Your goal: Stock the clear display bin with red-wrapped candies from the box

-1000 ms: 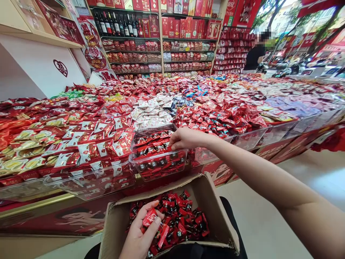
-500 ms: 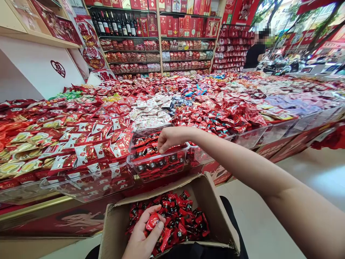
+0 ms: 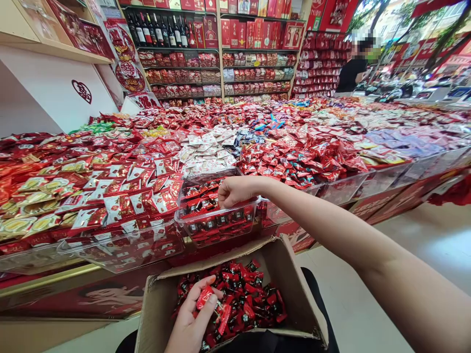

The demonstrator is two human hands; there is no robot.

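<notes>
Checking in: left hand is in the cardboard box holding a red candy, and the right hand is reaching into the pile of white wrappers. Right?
Not quite. In the head view the right hand is at the clear bin of red-and-black candies, in front of the white wrappers. The left hand is in the cardboard box holding a red candy.

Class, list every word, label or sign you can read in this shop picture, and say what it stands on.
"囍": red heart-shaped emblem on the white panel.
Print on the wrapped candy in the left hand: too small.
Wrappers in the clear tray, bottle labels, shelf boxes: blurred.
</notes>
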